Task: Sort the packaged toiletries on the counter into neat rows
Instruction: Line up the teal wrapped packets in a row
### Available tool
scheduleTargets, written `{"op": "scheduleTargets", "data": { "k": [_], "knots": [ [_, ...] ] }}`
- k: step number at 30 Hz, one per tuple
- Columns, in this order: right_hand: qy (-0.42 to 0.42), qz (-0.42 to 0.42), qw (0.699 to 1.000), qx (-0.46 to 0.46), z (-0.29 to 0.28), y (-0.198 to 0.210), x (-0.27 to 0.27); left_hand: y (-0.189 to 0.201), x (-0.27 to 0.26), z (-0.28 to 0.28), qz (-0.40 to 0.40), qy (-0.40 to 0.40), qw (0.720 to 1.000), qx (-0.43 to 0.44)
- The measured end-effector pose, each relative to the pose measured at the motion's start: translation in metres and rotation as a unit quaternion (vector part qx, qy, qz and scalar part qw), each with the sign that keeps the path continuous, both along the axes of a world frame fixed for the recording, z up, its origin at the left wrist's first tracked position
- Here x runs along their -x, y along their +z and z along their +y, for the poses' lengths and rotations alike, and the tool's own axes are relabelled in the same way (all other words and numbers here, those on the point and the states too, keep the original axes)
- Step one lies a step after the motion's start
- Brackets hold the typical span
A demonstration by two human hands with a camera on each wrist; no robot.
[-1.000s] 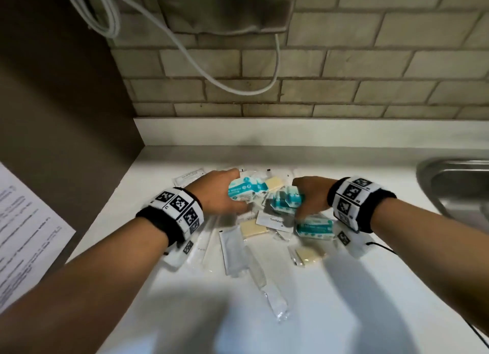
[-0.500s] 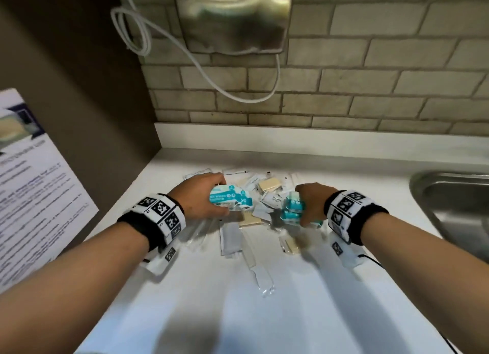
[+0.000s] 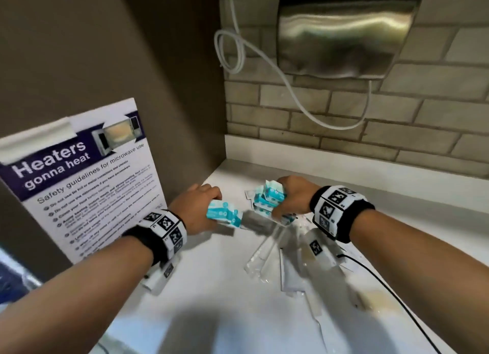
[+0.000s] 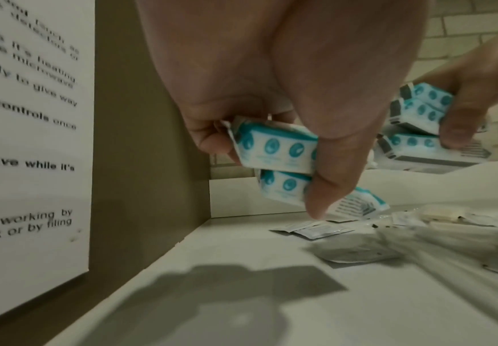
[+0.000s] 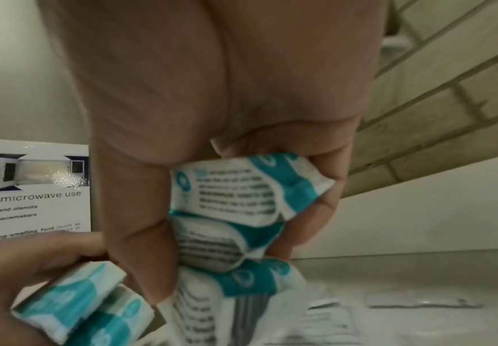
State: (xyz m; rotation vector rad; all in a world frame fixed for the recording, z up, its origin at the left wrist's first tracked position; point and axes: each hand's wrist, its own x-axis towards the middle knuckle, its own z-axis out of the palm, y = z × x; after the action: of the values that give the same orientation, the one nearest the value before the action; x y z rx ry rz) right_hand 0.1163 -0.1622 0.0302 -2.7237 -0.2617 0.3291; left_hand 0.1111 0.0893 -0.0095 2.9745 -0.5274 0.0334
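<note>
My left hand [image 3: 197,208] grips two stacked teal-and-white packets [image 3: 225,215] just above the white counter [image 3: 211,287]; the left wrist view shows its thumb and fingers clamped round the teal packets [image 4: 274,149]. My right hand [image 3: 293,195] holds a stack of three teal-and-white packets [image 3: 270,197], seen close in the right wrist view with the teal packets [image 5: 235,210] between thumb and fingers. The two hands are near each other at the counter's back left. Loose clear and white sachets [image 3: 288,258] lie scattered below the right hand.
A brown side panel with a microwave safety poster [image 3: 79,179] stands at the left. A brick wall carries a steel dispenser [image 3: 344,33] and a looped white cable [image 3: 238,52]. A black wire [image 3: 383,282] trails from the right wrist over the counter.
Both hands have lifted off the pile with their teal packets and shifted left toward the side panel. The head view has swung left and up; the sink has left the picture.
</note>
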Motion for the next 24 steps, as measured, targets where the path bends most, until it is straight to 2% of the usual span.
{"op": "scheduleTargets", "data": {
  "k": [6,11,14,16,21,24],
  "knots": [
    [-0.064,0.023,0.997,-0.04,0.057,-0.017,-0.073,-0.013,-0.054,0.017,-0.005,-0.024,1.0,-0.011],
    [-0.099,0.022,0.995,-0.017,0.098,-0.04,-0.119,-0.025,-0.075,0.025,0.012,-0.023,0.999,-0.025],
    [-0.084,0.032,0.995,0.031,0.122,-0.057,-0.137,-0.034,-0.081,0.029,0.027,-0.013,0.998,-0.056],
    [-0.069,0.043,0.996,0.045,0.136,-0.067,-0.142,-0.037,-0.083,0.035,0.048,0.012,0.998,-0.027],
    [-0.065,0.052,0.996,-0.005,0.145,-0.082,-0.151,-0.041,-0.075,0.048,0.091,0.015,0.994,0.064],
    [-0.091,0.041,0.994,-0.033,0.139,-0.081,-0.159,-0.043,-0.068,0.049,0.13,-0.007,0.991,0.028]
  ]
}}
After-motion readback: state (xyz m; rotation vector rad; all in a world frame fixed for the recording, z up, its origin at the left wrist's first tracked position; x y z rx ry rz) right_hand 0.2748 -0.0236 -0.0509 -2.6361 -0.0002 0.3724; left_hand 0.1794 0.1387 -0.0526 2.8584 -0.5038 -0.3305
